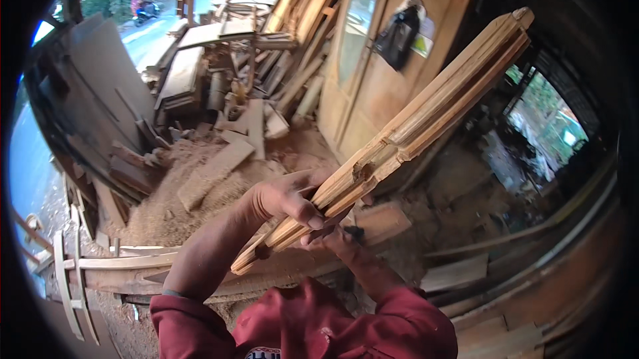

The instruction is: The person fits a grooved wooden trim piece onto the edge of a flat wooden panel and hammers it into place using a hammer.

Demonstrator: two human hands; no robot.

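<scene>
A long grooved wooden post with notches cut in its side slants across my view, its far end raised toward the upper right and its near end low in front of my chest. My left hand is closed around its lower part, the thumb lying across the top. Just below that, my right hand holds the post from its underside and right edge; part of its fingers is hidden behind the wood. A dark hollow shows in the post a little above my left hand.
Sawdust and wood offcuts lie ahead. Boards are stacked behind them. A wooden door with an oval pane stands beyond the post, a black bag hanging on it. A plank bench runs before me.
</scene>
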